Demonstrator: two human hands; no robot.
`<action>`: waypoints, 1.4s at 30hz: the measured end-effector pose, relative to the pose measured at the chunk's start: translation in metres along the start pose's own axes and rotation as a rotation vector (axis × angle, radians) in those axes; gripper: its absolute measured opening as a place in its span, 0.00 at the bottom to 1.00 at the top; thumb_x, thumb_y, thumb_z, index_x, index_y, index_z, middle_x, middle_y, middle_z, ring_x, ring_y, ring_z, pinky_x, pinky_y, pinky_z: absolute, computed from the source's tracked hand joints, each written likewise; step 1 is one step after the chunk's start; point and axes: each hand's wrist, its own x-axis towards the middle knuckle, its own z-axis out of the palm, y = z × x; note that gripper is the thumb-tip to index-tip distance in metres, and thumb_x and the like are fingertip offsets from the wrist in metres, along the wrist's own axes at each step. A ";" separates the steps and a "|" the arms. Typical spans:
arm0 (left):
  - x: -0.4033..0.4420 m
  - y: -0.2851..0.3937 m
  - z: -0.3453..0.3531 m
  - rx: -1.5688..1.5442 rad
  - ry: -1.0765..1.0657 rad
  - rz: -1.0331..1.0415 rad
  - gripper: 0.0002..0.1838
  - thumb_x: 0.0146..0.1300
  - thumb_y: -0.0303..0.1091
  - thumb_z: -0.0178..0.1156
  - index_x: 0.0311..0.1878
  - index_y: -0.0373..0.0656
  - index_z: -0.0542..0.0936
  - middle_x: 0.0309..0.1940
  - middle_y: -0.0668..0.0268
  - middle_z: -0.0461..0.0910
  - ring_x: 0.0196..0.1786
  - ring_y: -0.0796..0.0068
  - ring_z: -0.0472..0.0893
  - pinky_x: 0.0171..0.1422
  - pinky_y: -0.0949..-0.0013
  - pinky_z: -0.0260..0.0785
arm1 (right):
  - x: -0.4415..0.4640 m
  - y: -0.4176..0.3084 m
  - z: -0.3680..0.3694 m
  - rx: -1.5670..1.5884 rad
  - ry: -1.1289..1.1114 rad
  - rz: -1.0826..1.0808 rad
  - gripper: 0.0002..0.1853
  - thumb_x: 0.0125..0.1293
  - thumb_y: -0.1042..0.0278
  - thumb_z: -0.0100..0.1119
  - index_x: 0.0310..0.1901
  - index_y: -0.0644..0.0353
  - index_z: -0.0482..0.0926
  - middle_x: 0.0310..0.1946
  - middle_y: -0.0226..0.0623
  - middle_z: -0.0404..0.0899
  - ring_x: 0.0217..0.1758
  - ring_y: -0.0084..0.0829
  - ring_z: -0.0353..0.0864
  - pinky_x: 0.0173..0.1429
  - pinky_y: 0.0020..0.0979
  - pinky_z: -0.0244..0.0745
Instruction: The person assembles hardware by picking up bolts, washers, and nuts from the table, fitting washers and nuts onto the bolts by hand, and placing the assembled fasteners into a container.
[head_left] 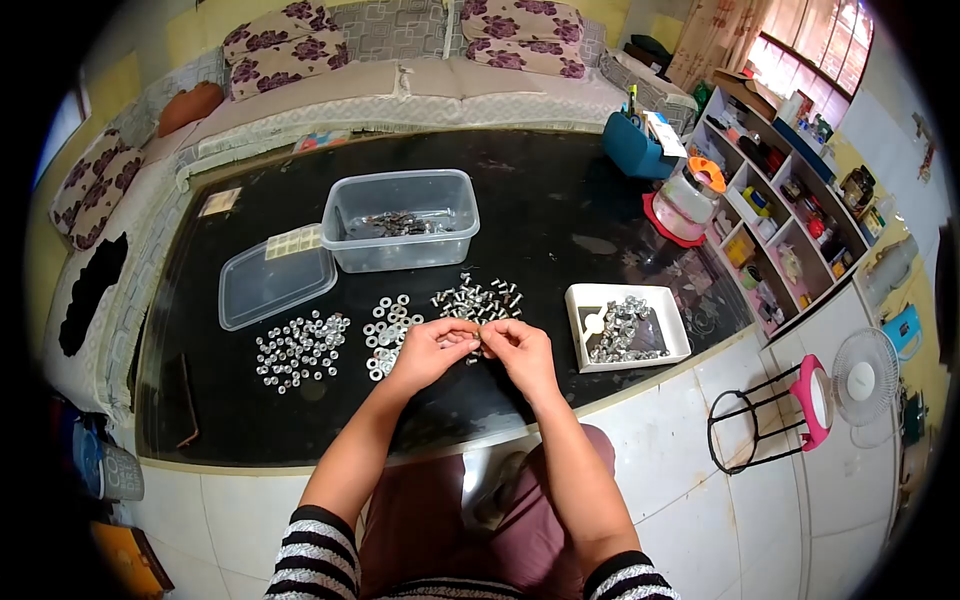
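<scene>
The left hand (438, 350) and right hand (520, 350) pinch a small piece (479, 336) (too tiny for me to name) at the bolts' (478, 298) near edge. The tub (408, 257) holds dark bits (398, 223), the white tray (675, 318) shiny hardware (625, 328).

Between the left hand (430, 352) and right hand (524, 352), a tiny piece (479, 337) is mostly covered and cannot be identified. By them, the screw pile (476, 297) is partly hidden. The striped sleeves (316, 553) are cut off below.
</scene>
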 end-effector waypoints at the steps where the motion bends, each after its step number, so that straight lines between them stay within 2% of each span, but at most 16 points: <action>1: 0.001 -0.001 -0.001 -0.074 0.003 -0.022 0.11 0.51 0.22 0.59 0.40 0.34 0.75 0.33 0.65 0.78 0.36 0.82 0.76 0.43 0.80 0.69 | 0.000 0.002 0.002 0.002 -0.003 0.000 0.03 0.53 0.77 0.57 0.31 0.67 0.76 0.21 0.28 0.74 0.25 0.15 0.71 0.31 0.16 0.68; 3: 0.002 -0.006 -0.003 -0.118 -0.010 0.004 0.10 0.51 0.22 0.59 0.39 0.33 0.75 0.33 0.65 0.78 0.37 0.80 0.77 0.44 0.79 0.70 | 0.000 0.005 0.006 0.153 0.076 -0.072 0.04 0.52 0.77 0.58 0.31 0.66 0.77 0.22 0.30 0.76 0.25 0.16 0.73 0.30 0.18 0.70; 6: 0.002 -0.006 -0.003 -0.128 -0.023 0.015 0.09 0.52 0.22 0.58 0.38 0.33 0.75 0.33 0.64 0.77 0.37 0.80 0.77 0.44 0.79 0.70 | 0.000 0.011 0.004 0.170 0.048 -0.079 0.04 0.52 0.79 0.56 0.31 0.66 0.76 0.23 0.31 0.76 0.26 0.16 0.73 0.31 0.17 0.70; 11: 0.002 -0.007 -0.004 -0.243 -0.024 -0.033 0.08 0.53 0.22 0.57 0.38 0.33 0.75 0.32 0.64 0.77 0.36 0.79 0.77 0.43 0.78 0.70 | -0.002 0.006 0.005 0.168 0.021 -0.045 0.02 0.54 0.81 0.55 0.30 0.68 0.75 0.23 0.31 0.75 0.25 0.17 0.72 0.30 0.16 0.68; 18: 0.002 -0.007 -0.002 -0.240 -0.028 -0.042 0.08 0.55 0.24 0.56 0.38 0.33 0.75 0.32 0.63 0.77 0.35 0.79 0.77 0.41 0.78 0.70 | -0.004 0.003 0.005 0.091 0.041 -0.050 0.02 0.53 0.79 0.56 0.28 0.67 0.76 0.19 0.28 0.75 0.22 0.14 0.70 0.26 0.16 0.66; 21: 0.002 -0.008 0.000 -0.217 -0.020 -0.048 0.07 0.56 0.25 0.55 0.38 0.33 0.73 0.30 0.65 0.77 0.35 0.80 0.76 0.41 0.78 0.69 | -0.003 0.004 0.004 0.056 0.033 -0.073 0.01 0.53 0.79 0.56 0.28 0.67 0.77 0.19 0.28 0.75 0.21 0.13 0.70 0.26 0.16 0.65; 25: 0.003 -0.015 -0.003 -0.067 -0.060 0.003 0.07 0.61 0.32 0.49 0.35 0.37 0.71 0.26 0.67 0.74 0.30 0.82 0.73 0.37 0.78 0.66 | -0.005 0.002 0.008 -0.007 0.053 -0.118 0.01 0.53 0.78 0.57 0.28 0.66 0.77 0.19 0.28 0.75 0.22 0.13 0.70 0.26 0.17 0.66; 27: 0.003 -0.014 -0.005 0.004 -0.082 -0.005 0.09 0.63 0.34 0.46 0.34 0.38 0.70 0.25 0.67 0.73 0.28 0.82 0.72 0.35 0.78 0.65 | -0.005 0.004 0.011 -0.084 0.069 -0.227 0.02 0.54 0.78 0.56 0.28 0.66 0.76 0.18 0.26 0.73 0.21 0.14 0.68 0.25 0.16 0.64; 29: 0.001 -0.006 -0.004 0.026 0.011 -0.005 0.10 0.63 0.35 0.43 0.34 0.38 0.69 0.24 0.67 0.72 0.26 0.81 0.71 0.33 0.77 0.65 | -0.004 0.005 0.011 -0.049 0.070 -0.195 0.02 0.53 0.78 0.57 0.28 0.66 0.76 0.20 0.28 0.74 0.22 0.14 0.70 0.26 0.17 0.66; 33: 0.001 0.001 -0.002 0.003 -0.037 0.038 0.07 0.61 0.33 0.45 0.35 0.39 0.68 0.24 0.68 0.71 0.26 0.82 0.70 0.32 0.78 0.64 | -0.004 0.002 0.013 0.013 0.057 -0.159 0.03 0.52 0.77 0.58 0.29 0.66 0.76 0.22 0.30 0.75 0.23 0.15 0.72 0.27 0.18 0.68; 35: 0.002 -0.004 -0.003 -0.030 -0.014 0.031 0.09 0.62 0.35 0.44 0.32 0.39 0.69 0.21 0.68 0.70 0.24 0.82 0.69 0.31 0.77 0.63 | -0.004 0.004 0.015 -0.001 0.053 -0.168 0.03 0.52 0.77 0.58 0.29 0.66 0.76 0.22 0.29 0.75 0.23 0.15 0.71 0.27 0.18 0.68; 37: 0.002 -0.008 -0.009 0.021 -0.088 -0.054 0.13 0.63 0.40 0.43 0.30 0.40 0.68 0.20 0.71 0.69 0.24 0.83 0.69 0.31 0.79 0.62 | -0.004 0.006 0.017 -0.014 0.052 -0.178 0.03 0.52 0.77 0.58 0.29 0.66 0.76 0.22 0.29 0.76 0.23 0.15 0.71 0.27 0.18 0.68; 40: 0.001 -0.001 -0.007 0.058 -0.001 -0.076 0.15 0.63 0.40 0.42 0.27 0.40 0.68 0.18 0.70 0.68 0.22 0.82 0.68 0.29 0.78 0.62 | -0.004 0.006 0.018 -0.070 0.057 -0.219 0.02 0.52 0.77 0.58 0.28 0.66 0.76 0.21 0.29 0.75 0.23 0.15 0.71 0.28 0.18 0.68; 42: 0.001 0.003 -0.004 0.059 0.053 -0.053 0.15 0.63 0.39 0.42 0.25 0.39 0.68 0.17 0.69 0.69 0.22 0.82 0.68 0.29 0.77 0.63 | -0.004 0.004 0.018 0.016 0.065 -0.154 0.02 0.52 0.77 0.58 0.28 0.66 0.76 0.20 0.28 0.75 0.22 0.15 0.71 0.28 0.18 0.68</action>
